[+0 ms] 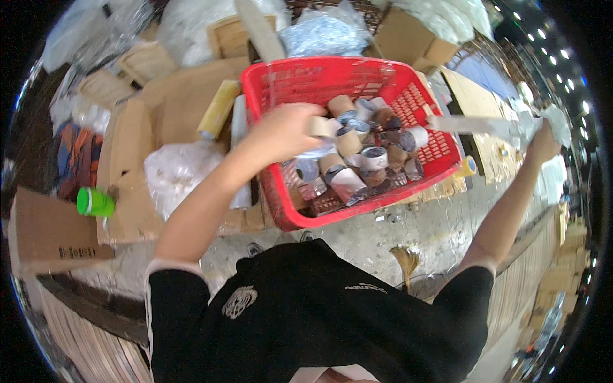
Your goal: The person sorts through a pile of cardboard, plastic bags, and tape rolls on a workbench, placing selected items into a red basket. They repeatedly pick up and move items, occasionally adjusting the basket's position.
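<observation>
Black short-sleeved shirt point(325, 309), pale chest emblem point(240, 302), white lettering point(366, 288)

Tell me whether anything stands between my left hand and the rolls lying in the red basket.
Nothing visible does. The left hand is over the open red basket, grasping a pale roll, with the other rolls below. The plastic strip is off to the right.
</observation>
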Available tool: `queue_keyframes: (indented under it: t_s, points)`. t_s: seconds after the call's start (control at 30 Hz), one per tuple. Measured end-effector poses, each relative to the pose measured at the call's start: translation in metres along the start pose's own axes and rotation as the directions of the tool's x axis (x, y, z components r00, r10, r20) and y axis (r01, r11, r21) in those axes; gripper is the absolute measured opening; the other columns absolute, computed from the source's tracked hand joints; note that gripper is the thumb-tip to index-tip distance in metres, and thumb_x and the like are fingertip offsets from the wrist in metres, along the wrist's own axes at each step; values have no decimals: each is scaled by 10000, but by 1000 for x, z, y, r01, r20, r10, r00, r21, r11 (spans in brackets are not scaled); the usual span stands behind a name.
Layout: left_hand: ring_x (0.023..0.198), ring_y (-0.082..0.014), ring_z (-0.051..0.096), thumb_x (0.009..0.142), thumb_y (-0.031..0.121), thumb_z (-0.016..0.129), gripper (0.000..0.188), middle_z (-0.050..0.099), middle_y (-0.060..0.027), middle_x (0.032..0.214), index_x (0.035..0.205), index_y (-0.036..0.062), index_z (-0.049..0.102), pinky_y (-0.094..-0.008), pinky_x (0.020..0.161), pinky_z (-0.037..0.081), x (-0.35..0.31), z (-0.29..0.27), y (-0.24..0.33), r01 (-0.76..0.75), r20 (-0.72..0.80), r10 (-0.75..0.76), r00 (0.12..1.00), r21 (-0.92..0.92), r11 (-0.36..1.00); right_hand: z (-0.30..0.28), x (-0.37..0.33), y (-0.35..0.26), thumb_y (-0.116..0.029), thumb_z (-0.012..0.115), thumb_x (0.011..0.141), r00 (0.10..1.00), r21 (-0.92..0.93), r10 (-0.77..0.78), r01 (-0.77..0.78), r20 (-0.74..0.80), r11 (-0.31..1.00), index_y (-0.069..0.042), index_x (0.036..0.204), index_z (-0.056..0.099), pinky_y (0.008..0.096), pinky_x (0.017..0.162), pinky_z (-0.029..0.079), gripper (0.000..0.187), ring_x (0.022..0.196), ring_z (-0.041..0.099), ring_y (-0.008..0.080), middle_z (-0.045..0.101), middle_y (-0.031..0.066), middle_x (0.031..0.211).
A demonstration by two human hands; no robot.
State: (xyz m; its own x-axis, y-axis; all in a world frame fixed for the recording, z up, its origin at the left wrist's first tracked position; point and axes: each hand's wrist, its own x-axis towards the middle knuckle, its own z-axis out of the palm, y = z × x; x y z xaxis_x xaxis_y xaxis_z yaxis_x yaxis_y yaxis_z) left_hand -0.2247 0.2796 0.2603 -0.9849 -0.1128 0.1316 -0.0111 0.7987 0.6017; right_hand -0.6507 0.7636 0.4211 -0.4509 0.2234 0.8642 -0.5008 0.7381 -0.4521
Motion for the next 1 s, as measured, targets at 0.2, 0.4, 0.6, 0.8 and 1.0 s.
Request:
queue_keyframes:
  t_s: [0.2, 0.4, 0.6, 0.8, 1.0]
  points:
    - [1514, -447, 355, 652, 454, 959, 1205, 351, -306, 1628, 1570, -43, 358, -523, 1244, 310, 32, 53, 35, -520, -546, 388, 743, -105, 848, -10, -180, -236, -215, 669, 982, 751, 647, -140, -440, 645, 623, 34, 1242, 729, 368, 908, 554, 365, 1096, 714, 246, 756, 150, 1168]
    - [1130, -280, 666, 760, 175, 861, 842, 687, -170, 1212, 1493, 63, 461, -407, 1040, 500, -36, 24, 21, -488, -564, 99, 820, -597, 637, -10, -268, -440, -187, 723, 976, 853, 775, -67, -433, 517, 461, 19, 1208, 726, 360, 832, 588, 310, 944, 730, 202, 762, 112, 1124]
    - [1244, -325, 626, 787, 260, 898, 877, 639, -210, 1307, 1469, -42, 437, -431, 1058, 487, -197, -21, -106, -243, -659, -438, 611, -683, 689, 18, -391, -553, -222, 800, 900, 387, 707, -664, 42, 640, 706, -19, 1203, 721, 382, 930, 557, 373, 1018, 719, 226, 759, 123, 1133]
    - [1236, -421, 582, 837, 44, 721, 694, 590, -274, 1336, 1459, -37, 423, -439, 1082, 468, -269, -7, -143, 25, -772, -474, 422, -513, 858, 0, -555, -591, -214, 914, 794, -298, 433, -812, -726, 503, 534, -12, 1286, 626, 350, 1024, 495, 605, 1104, 620, 169, 678, 55, 1164]
    - [1272, -420, 525, 771, 263, 886, 861, 574, -222, 1339, 1510, 57, 497, -464, 1089, 444, -356, 9, -168, 65, -358, -309, 881, -556, 829, -13, -549, -547, -147, 909, 761, -600, 195, -506, -507, 619, 840, -5, 1277, 631, 352, 980, 534, 603, 1071, 661, 163, 714, 54, 1158]
